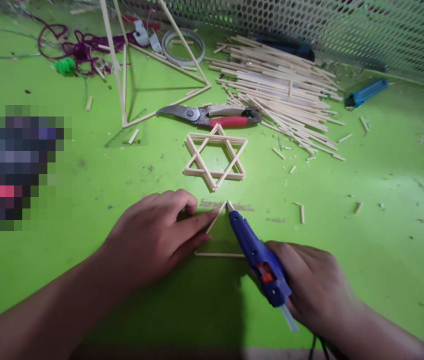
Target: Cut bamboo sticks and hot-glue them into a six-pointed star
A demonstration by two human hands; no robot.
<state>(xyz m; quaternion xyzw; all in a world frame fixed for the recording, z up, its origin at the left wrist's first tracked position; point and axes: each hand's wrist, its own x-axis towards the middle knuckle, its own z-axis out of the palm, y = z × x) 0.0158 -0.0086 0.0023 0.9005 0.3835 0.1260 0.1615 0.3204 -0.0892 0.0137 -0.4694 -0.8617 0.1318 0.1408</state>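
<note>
1. Right forearm (388, 325) comes in lowest, leading to the right grip (309, 275), which is wrapped around a blue glue gun (247, 240); a clear glue stick (290, 320) juts from the gun's back end, nearer the body than that grip.
2. Left of the right grip, a base stick (217, 255) lies crosswise on the green bench (392, 240), its right end hidden under the gun.
3. Beside it, the left grip (159, 230) reaches rightward, index fingertip on a slanting side stick (215, 222); whether thumb and finger pinch it, I cannot tell.
4. That side stick's long axis runs away and rightward from the left grip to a peak. The gun's axis slants forward and left from the right grip, so both lines meet there, nozzle at or just beside the peak. Left grip is nearer; the right gets there only through the gun.
5. Just beyond both grips sits a six-pointed stick star (230, 175), then red-handled shears (230, 121).
6. Farther off, ahead of the right grip, loose sticks (287, 90) lie heaped.
</note>
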